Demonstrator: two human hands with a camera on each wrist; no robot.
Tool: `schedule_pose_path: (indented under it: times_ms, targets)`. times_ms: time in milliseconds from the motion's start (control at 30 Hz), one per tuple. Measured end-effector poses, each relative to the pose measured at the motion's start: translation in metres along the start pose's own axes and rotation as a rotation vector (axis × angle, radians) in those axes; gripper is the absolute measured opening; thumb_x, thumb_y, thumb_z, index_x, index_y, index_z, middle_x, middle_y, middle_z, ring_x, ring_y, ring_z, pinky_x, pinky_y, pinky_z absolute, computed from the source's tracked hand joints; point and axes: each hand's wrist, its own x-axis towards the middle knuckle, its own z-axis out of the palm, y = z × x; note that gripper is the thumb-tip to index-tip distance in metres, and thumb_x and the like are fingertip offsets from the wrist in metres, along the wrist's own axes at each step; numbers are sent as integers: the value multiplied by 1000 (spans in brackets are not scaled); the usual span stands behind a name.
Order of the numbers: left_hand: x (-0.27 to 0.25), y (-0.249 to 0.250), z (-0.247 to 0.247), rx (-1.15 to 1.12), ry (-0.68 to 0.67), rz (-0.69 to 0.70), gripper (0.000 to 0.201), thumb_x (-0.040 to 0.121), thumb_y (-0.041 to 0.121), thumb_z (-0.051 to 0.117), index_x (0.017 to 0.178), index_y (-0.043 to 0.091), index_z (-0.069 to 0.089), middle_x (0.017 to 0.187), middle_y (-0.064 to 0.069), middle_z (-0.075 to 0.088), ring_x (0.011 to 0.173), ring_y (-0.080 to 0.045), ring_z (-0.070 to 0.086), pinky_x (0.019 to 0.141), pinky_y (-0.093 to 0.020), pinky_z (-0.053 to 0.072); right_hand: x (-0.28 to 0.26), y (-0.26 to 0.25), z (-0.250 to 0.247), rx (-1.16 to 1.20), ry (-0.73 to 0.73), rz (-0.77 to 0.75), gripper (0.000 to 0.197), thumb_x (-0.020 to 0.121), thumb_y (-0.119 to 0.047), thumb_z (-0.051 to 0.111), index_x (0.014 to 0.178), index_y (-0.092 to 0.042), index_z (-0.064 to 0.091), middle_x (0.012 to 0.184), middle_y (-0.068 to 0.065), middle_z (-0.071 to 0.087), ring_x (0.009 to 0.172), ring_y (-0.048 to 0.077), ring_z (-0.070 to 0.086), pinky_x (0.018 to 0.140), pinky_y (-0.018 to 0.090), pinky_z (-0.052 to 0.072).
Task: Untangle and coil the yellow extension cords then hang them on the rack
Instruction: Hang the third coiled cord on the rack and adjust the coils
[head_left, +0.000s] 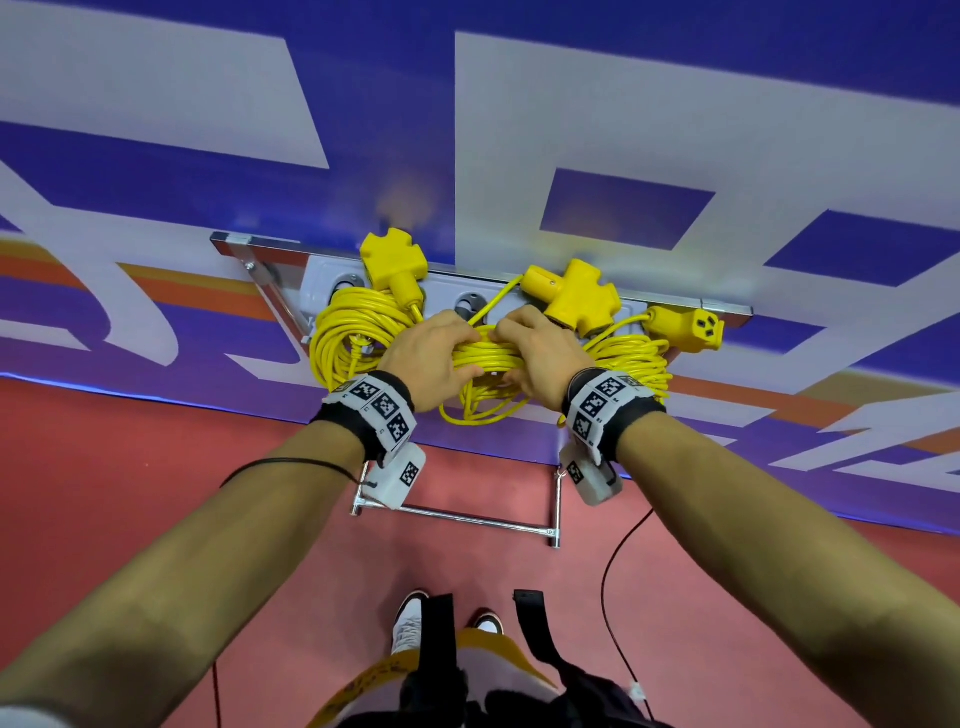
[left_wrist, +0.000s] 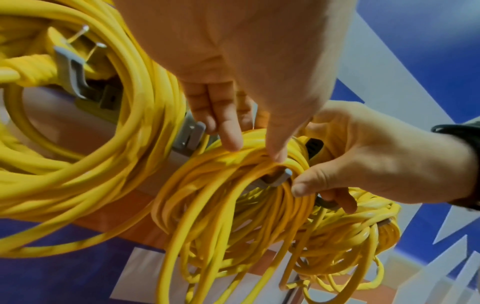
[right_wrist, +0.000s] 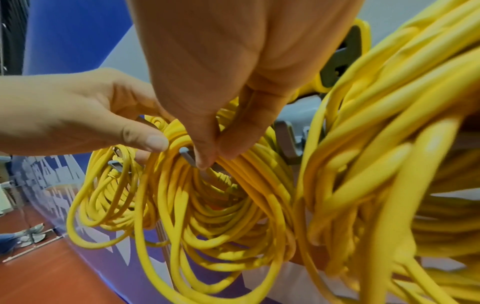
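Left of frame centre, head view: left coil (head_left: 345, 332) already hangs from the wall rack (head_left: 291, 248), its triple-outlet tap (head_left: 393, 258) propped on the rack's top edge, probably so the heavy end does not drag loops off the hook. Left wrist view shows a grey hook (left_wrist: 69, 71) carrying those loops, plug prongs pointing up inside the coil. Centre of frame: left hand (head_left: 427, 361) and right hand (head_left: 540, 353) both grip the middle coil (head_left: 485, 353) at its top, fingers curled over the bundle, thumbs underneath. Judged reason: bunching the strands tight so the whole bundle seats over one hook together. In the wrist views the middle hook (left_wrist: 279, 178) pokes up through the strands just beside the fingertips, so the coil looks on the hook or nearly seated; cannot tell if every loop is caught. Lower loops droop unevenly below. Right of centre: a second triple tap (head_left: 574, 296) rests on the rack top. Right side: right coil (head_left: 631, 358) hangs, its single socket end (head_left: 688, 327) lying over the rack's right end. Step judged: hanging, near the end of the task.
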Motion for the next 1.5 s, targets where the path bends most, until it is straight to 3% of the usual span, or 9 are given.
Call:
schedule_pose_path:
  times_ms: [200, 433, 700, 867, 1000, 1200, 1333, 1400, 1500]
  targets:
    - [4, 7, -8, 15, 3, -79, 53, 71, 46, 85, 116, 22, 68, 107, -3, 61, 103, -26, 60, 81, -36, 46, -7, 6, 12, -4, 22, -7, 77, 76, -17, 78, 144, -25, 41, 158, 7, 20, 125, 42, 51, 93, 49, 48]
    - [-8, 27, 5, 142, -34, -26, 54, 70, 49, 82, 111, 24, 58, 111, 0, 59, 101, -26, 61, 76, -35, 44, -29, 13, 18, -71, 6, -69, 92, 75, -27, 71, 153, -33, 21, 161, 4, 13, 121, 47, 54, 84, 52, 54]
    - [-25, 34, 14, 271, -40, -15, 68, 74, 54, 79, 127, 24, 49, 121, -2, 55, 113, -28, 57, 90, -45, 45, -49, 12, 28, -71, 29, -82, 91, 76, -27, 74, 151, -35, 21, 161, 2, 10, 119, 46, 55, 83, 52, 54]
    - [-31, 32, 15, 215, 0, 16, 61, 78, 48, 76, 128, 21, 52, 121, -4, 57, 113, -29, 57, 90, -45, 44, -54, 8, 26, -85, 95, -76, 75, 80, -20, 70, 147, -23, 36, 162, 6, 15, 114, 44, 58, 79, 49, 55]
    - [-36, 23, 10, 186, 79, 66, 59, 75, 40, 77, 126, 17, 57, 114, -8, 61, 104, -34, 61, 81, -45, 45, -61, 7, 30, -63, 224, -123, 43, 81, -21, 70, 118, -14, 48, 146, 13, 38, 92, 46, 62, 58, 46, 54]
    - [-42, 29, 20, 150, 132, 155, 35, 70, 37, 74, 92, 13, 59, 88, -10, 57, 80, -36, 59, 65, -44, 50, -61, 0, 32, -115, 335, -180, 28, 72, -14, 80, 87, -5, 59, 97, 19, 55, 66, 37, 58, 42, 27, 32]
    - [-42, 25, 28, 187, 156, 185, 34, 71, 29, 83, 86, 13, 57, 83, -11, 56, 73, -35, 58, 61, -42, 50, -61, -1, 34, -128, 400, -177, 19, 81, -24, 68, 84, -7, 59, 85, 14, 55, 64, 35, 59, 44, 25, 27]
    - [-41, 22, 30, 148, 199, 219, 20, 77, 24, 71, 87, 12, 59, 83, -12, 57, 71, -36, 59, 60, -40, 49, -61, -2, 33, -123, 424, -197, 24, 86, -31, 52, 82, -8, 60, 83, 12, 56, 65, 34, 59, 44, 25, 26]
    - [-40, 15, 27, 113, 260, 281, 23, 83, 28, 51, 98, 13, 61, 88, -10, 61, 71, -36, 62, 57, -37, 50, -57, -5, 29, -113, 454, -236, 29, 91, -32, 47, 86, -9, 62, 83, 12, 58, 69, 33, 61, 42, 28, 36]
